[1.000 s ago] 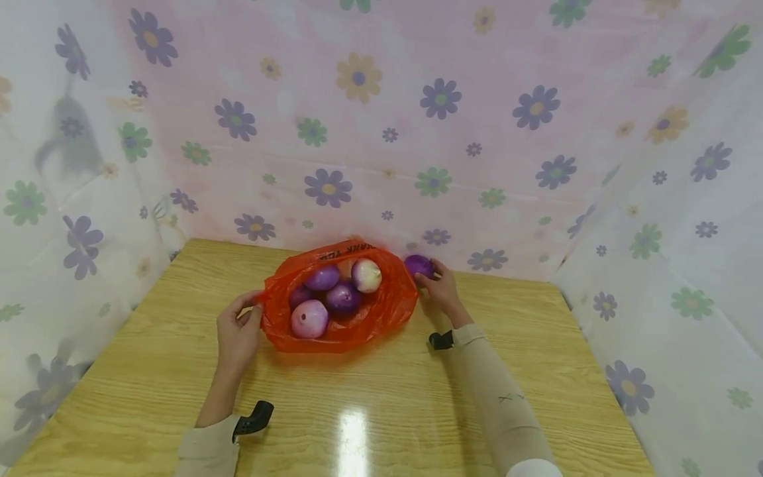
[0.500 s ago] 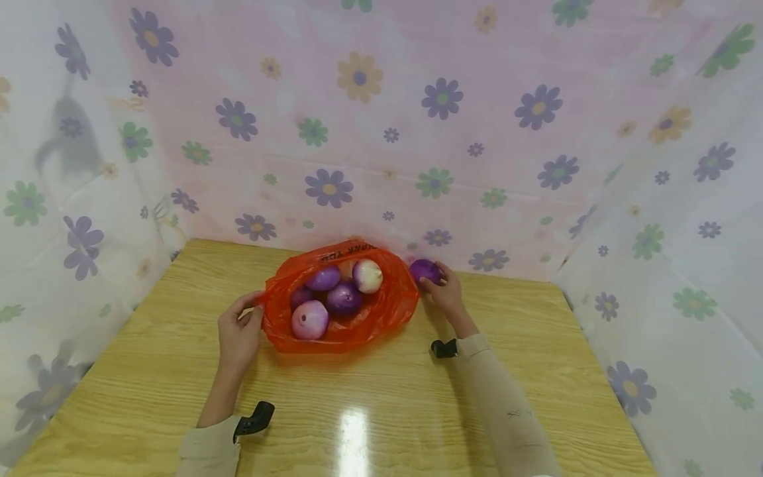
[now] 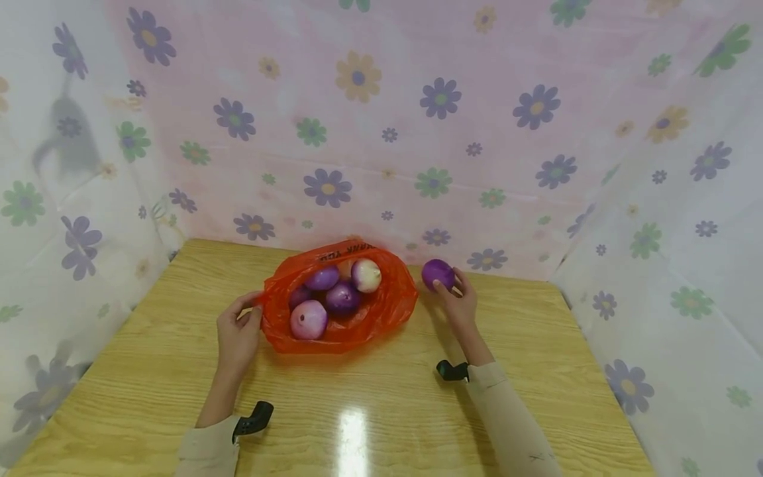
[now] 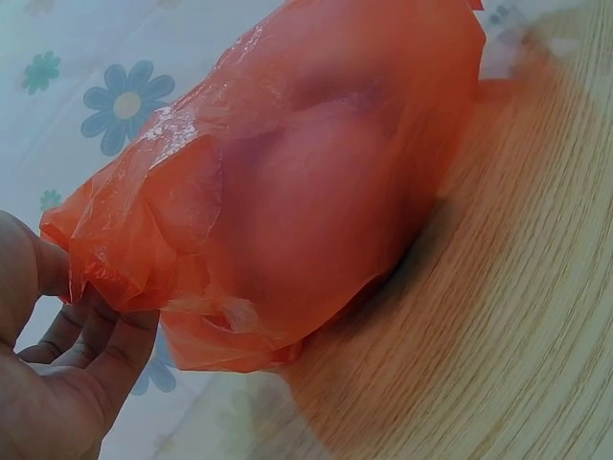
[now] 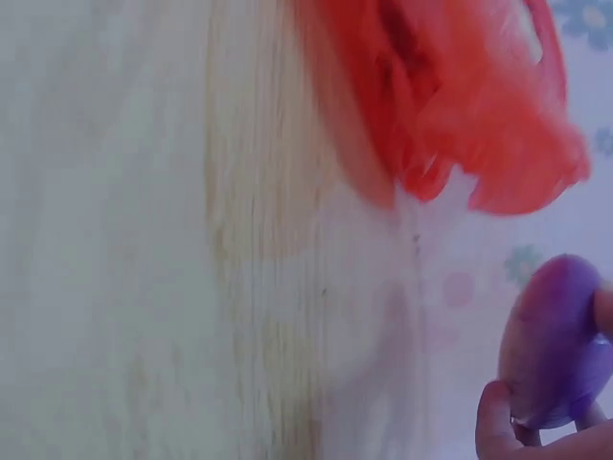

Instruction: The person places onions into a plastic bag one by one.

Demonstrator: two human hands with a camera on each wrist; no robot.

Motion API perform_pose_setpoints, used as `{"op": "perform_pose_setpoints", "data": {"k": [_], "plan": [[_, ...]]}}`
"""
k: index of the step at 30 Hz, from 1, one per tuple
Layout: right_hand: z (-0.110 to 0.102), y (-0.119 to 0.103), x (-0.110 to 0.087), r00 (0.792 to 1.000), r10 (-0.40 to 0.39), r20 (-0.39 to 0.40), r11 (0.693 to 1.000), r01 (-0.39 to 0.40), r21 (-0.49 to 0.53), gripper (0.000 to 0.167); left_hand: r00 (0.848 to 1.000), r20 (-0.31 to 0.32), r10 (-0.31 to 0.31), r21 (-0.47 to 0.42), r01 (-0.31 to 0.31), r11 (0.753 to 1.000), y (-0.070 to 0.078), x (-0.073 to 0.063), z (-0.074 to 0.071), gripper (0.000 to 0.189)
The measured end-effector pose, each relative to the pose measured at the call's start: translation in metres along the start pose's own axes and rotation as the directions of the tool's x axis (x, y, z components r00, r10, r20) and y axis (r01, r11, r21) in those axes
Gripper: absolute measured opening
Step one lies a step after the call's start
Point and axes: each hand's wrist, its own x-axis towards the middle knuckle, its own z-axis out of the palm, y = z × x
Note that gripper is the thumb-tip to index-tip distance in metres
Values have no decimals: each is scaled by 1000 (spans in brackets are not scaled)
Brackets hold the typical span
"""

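Observation:
A red plastic bag [image 3: 381, 318] lies on the table with its mouth spread wide. Several onions [image 3: 342, 298] show inside it, from deep purple to pale pink and white. My left hand [image 3: 238, 331] pinches the bag's left edge between thumb and fingers; in the left wrist view, crumpled plastic [image 4: 115, 259] sits in that pinch. To the right of the bag, apart from it, my right hand [image 3: 459, 301] holds a glossy purple red onion [image 3: 438, 273] with thumb and fingers. The same onion [image 5: 551, 345] appears at the lower right of the right wrist view.
The wooden table [image 3: 369, 404] reaches back to a flower-printed curtain [image 3: 381, 152], which also hangs along both sides. Black lettering [image 3: 348, 250] is printed on the bag's back edge. A black wrist-mounted device [image 3: 253, 422] is on the left cuff, another black device [image 3: 452, 371] on the right.
My right hand has moved right and slightly toward me with the onion, from beside the bag's right edge to a wider gap. The left hand and bag look unchanged.

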Motion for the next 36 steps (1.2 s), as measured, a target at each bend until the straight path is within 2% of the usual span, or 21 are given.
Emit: {"op": "perform_pose_setpoints", "data": {"k": [7, 11, 14, 19, 23, 28, 31, 36], "plan": [[1, -12, -27, 998, -39, 52, 993, 33, 109, 57, 1000, -4, 25, -11, -25, 1000, 0, 0, 0, 28], [6, -16, -43, 987, -121, 109, 976, 98, 196, 54, 1000, -4, 23, -8, -23, 1000, 0, -1, -1, 28], [10, -19, -54, 959, -199, 201, 956, 145, 256, 53, 1000, -3, 21, -7, -21, 1000, 0, -1, -1, 28], [19, -26, -68, 890, -257, 376, 943, 146, 300, 54, 999, 2, 41, -11, -41, 999, 1, -1, -2, 28], [29, -35, -77, 856, -230, 463, 959, 119, 256, 55, 999, 0, 52, -19, -52, 998, 2, -1, -2, 28], [46, -45, -85, 835, -163, 525, 986, 125, 107, 57, 999, 0, 45, -11, -45, 999, 2, -1, -2, 28], [58, -48, -87, 820, -144, 553, 988, 149, 37, 57, 999, 4, 39, -4, -39, 999, 3, -1, -1, 28], [79, -50, -87, 778, -121, 616, 976, 208, -70, 56, 1000, 5, 31, -3, -31, 1000, 3, -1, -1, 29]]}}
